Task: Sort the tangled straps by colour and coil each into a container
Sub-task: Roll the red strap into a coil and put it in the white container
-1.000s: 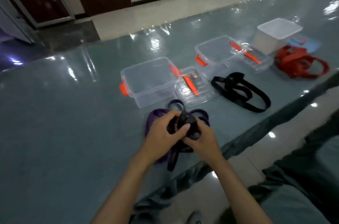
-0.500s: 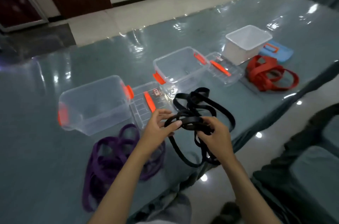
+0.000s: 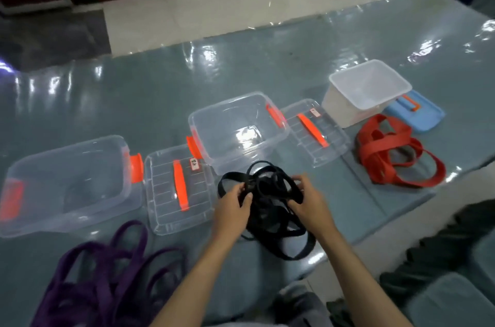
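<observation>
Both hands hold a black strap [image 3: 270, 209], bunched in loops just above the table's near edge. My left hand [image 3: 234, 210] pinches its left side and my right hand [image 3: 308, 203] grips its right side. A purple strap [image 3: 107, 281] lies in a loose heap at the lower left. A red strap [image 3: 388, 152] lies tangled at the right. Three open containers stand in a row behind: a clear one [image 3: 67, 182] at the left, a clear one [image 3: 238, 131] in the middle just beyond the black strap, and a white one [image 3: 367, 91] at the right.
Two clear lids with orange handles lie flat, the first lid [image 3: 179, 187] between the clear containers and the second lid [image 3: 313, 131] right of the middle one. A blue lid [image 3: 417, 112] lies behind the red strap. The grey-blue table [image 3: 241, 67] ends near my body; chairs stand at the lower right.
I let go of the purple strap, which now lies at the left. Both hands took up the black strap and have gathered its loops tighter in front of the middle container.
</observation>
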Available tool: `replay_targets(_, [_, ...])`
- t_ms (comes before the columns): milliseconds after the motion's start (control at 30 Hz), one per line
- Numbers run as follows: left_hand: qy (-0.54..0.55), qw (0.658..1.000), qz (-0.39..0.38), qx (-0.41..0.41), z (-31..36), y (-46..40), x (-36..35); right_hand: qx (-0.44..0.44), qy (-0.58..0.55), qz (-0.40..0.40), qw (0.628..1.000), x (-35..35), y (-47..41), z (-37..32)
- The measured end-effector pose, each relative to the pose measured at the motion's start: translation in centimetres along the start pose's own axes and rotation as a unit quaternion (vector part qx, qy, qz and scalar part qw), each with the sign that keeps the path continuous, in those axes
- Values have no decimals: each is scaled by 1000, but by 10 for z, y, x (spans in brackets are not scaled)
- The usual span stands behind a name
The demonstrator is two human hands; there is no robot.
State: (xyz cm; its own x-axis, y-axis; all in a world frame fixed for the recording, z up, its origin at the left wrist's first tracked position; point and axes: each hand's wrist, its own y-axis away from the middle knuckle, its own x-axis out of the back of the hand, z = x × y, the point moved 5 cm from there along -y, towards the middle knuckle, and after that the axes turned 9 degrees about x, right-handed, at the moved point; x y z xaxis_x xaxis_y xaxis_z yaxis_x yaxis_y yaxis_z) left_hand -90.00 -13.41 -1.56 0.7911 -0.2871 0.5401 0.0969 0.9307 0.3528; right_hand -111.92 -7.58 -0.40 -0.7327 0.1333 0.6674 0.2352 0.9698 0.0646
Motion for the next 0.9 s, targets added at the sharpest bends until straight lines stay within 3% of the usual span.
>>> replay_targets(167, [-98,993,34,59,-8,-9,-37,14,24,-168,985,-14,-37,48])
replay_targets(367, [-136,971,164,113,32,8,-43,94,5,-296,951,9,-53,71])
replay_targets(567, [-188,966,163,70,94,17,-70,137,-32,-306,942,50,-77,88])
replay_targets(667, [-226,958,173,33,127,7,-94,156,29,-281,946,77,-96,97])
replay_targets(900, [-233,968,86,-40,177,-37,-187,196,115,-214,950,165,-132,132])
